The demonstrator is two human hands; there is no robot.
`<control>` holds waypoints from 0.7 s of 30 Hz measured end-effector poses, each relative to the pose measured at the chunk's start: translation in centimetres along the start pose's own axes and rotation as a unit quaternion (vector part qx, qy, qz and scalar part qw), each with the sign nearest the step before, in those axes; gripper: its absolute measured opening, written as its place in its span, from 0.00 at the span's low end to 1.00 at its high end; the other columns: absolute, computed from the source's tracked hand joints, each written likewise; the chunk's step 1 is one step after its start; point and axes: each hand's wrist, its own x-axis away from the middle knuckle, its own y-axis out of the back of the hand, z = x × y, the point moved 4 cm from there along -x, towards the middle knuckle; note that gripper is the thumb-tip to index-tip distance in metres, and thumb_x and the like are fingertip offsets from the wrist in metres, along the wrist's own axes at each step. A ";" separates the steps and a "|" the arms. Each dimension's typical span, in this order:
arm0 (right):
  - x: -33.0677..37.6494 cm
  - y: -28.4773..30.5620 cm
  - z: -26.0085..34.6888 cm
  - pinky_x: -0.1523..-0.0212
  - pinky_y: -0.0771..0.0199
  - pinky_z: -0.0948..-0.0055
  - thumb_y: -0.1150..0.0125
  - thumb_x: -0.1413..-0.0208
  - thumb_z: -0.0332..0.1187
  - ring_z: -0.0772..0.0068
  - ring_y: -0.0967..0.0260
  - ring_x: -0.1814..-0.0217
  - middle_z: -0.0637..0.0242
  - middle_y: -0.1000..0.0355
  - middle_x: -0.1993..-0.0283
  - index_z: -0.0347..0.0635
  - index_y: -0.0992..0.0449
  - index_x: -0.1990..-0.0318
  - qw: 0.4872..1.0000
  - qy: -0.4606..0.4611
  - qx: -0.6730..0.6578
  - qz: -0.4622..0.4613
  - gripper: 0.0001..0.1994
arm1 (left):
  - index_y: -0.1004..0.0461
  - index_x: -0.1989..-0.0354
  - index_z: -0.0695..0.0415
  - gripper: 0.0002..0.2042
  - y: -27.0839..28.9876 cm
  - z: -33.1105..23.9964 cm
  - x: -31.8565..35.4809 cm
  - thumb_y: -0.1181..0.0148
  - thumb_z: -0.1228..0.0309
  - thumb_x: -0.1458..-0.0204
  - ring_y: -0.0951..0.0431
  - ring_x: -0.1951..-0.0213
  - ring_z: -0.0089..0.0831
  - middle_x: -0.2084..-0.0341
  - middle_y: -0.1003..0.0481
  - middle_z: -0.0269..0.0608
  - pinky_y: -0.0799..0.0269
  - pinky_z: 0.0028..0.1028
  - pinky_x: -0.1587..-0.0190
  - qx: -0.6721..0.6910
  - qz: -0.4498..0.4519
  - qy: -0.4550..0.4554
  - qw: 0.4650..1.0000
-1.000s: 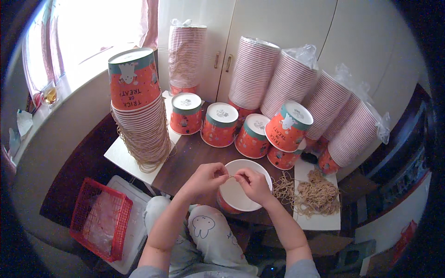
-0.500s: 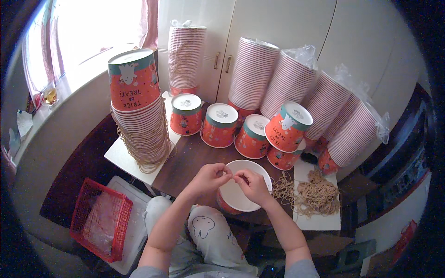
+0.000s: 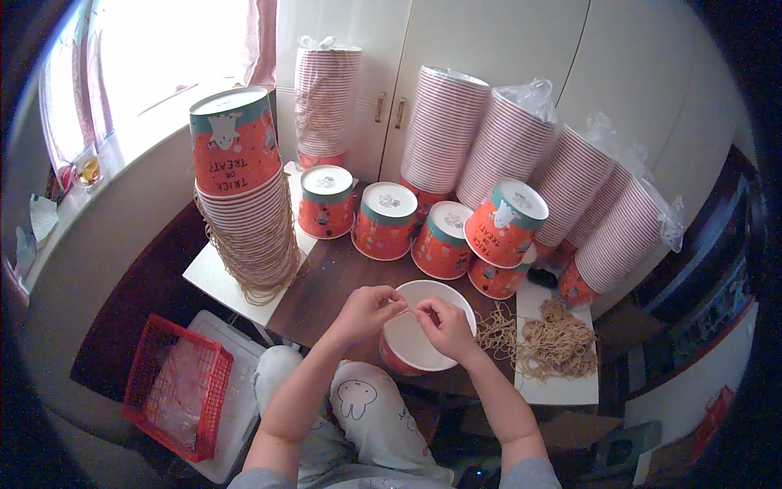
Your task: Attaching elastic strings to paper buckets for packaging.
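- Head view: left hand (image 3: 368, 313) and right hand (image 3: 447, 328) have barely shifted; I judge fine fingertip work continues.
- Fingers (image 3: 435, 314) of both pinch together, holding a thin tan strand (image 3: 406, 312) just above an upright cup (image 3: 418, 351).
- Cup stays at the near edge of the counter (image 3: 314, 281), beside tan cords (image 3: 560, 345).

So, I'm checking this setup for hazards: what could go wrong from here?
The thin strand pinched between the left hand and right hand might slip loose. The upper orange cup perched on another upturned cup could topple if bumped. Strands in the tangled cord pile might snag when pulled.
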 end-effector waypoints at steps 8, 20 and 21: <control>0.2 0.0 -0.2 0.75 0.34 0.71 0.47 0.53 0.28 0.65 0.33 0.75 0.59 0.33 0.75 0.38 0.32 0.69 0.999 -0.029 -0.017 0.022 0.05 | 0.27 0.71 0.63 0.09 -0.2 0.1 0.0 0.45 0.70 0.55 0.29 0.77 0.20 0.82 0.27 0.40 0.34 0.23 0.73 -0.018 0.007 0.009 1.000; -2.7 1.3 2.9 0.70 0.34 0.69 0.50 0.50 0.32 0.61 0.32 0.71 0.58 0.32 0.72 0.38 0.31 0.68 0.991 0.035 0.008 0.126 0.07 | 0.26 0.71 0.59 0.09 1.7 -2.7 0.7 0.41 0.70 0.61 0.30 0.68 0.28 0.75 0.31 0.40 0.35 0.26 0.66 -0.038 -0.006 -0.150 0.988; -3.0 1.4 3.0 0.70 0.34 0.69 0.50 0.50 0.32 0.61 0.32 0.71 0.58 0.32 0.72 0.38 0.31 0.68 0.991 0.037 0.008 0.125 0.07 | 0.27 0.72 0.60 0.09 1.7 -3.1 0.8 0.41 0.69 0.61 0.29 0.68 0.31 0.75 0.30 0.40 0.34 0.27 0.66 -0.067 -0.009 -0.191 0.979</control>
